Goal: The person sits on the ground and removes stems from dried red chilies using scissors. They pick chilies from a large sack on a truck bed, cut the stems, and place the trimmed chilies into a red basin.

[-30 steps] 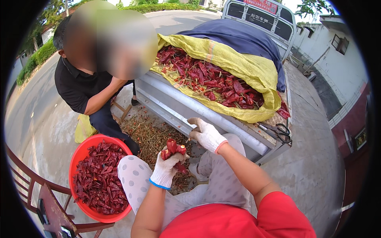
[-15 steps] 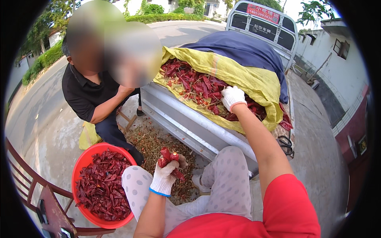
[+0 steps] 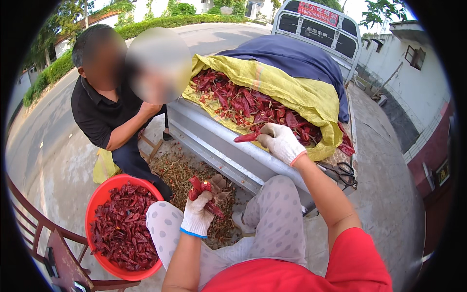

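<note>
From afar I saw the right hand (image 3: 282, 142), fingers clamped on one pepper (image 3: 246, 137) at the truck bed's near edge (image 3: 214, 124), the left hand (image 3: 197, 211) clutching a bunch (image 3: 198, 188), presumably freeing the right.

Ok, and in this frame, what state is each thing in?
Left hand: closed around several red peppers
Right hand: pinching a single pepper
Yellow sack: mouth open, peppers showing inside
Red basin: well filled with loose peppers
Scissors: lying flat; open or shut unclear
Dark blue cloth: draped, rumpled
Stem scraps: scattered
</note>
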A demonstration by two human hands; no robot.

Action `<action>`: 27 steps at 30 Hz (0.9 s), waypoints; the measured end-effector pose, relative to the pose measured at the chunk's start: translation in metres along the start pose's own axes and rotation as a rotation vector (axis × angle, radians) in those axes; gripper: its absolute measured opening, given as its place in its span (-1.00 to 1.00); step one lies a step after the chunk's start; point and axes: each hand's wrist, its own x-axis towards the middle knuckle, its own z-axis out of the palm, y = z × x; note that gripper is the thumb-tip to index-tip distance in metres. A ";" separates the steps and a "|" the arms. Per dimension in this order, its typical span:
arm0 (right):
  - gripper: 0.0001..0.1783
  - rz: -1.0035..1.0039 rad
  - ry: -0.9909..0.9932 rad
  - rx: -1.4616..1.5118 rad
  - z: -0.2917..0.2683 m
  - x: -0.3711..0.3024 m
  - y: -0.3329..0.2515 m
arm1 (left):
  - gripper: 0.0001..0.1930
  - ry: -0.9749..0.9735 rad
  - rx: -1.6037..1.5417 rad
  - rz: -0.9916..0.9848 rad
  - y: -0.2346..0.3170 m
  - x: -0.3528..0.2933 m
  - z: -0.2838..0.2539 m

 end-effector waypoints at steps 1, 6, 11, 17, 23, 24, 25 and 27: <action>-0.69 -0.102 -0.083 -0.063 0.021 -0.022 -0.010 | -0.55 -0.047 -0.011 0.023 -0.003 0.000 -0.004; -0.74 -0.468 -0.263 -0.395 0.108 -0.076 -0.024 | -0.54 0.040 -0.099 -0.029 -0.011 0.003 -0.014; -0.69 -0.632 -0.415 -0.130 0.096 -0.054 -0.023 | -0.68 0.108 -0.030 0.031 -0.006 0.003 -0.018; -0.65 -0.144 0.195 -0.613 0.011 0.071 0.038 | -0.75 0.100 -0.058 -0.017 -0.008 0.007 -0.024; -0.58 -0.016 0.117 -0.521 -0.014 0.105 0.072 | -0.45 0.035 -0.076 -0.025 -0.005 0.002 -0.009; -0.57 -0.022 0.198 -0.406 -0.021 0.105 0.072 | -0.45 0.017 -0.078 -0.053 -0.003 0.003 -0.011; -0.54 -0.005 0.263 -0.267 -0.030 0.103 0.073 | -0.44 -0.001 -0.081 -0.085 -0.003 0.003 -0.013; -0.56 0.155 0.304 0.267 -0.038 0.097 0.072 | -0.46 -0.058 -0.087 -0.105 -0.008 0.005 -0.023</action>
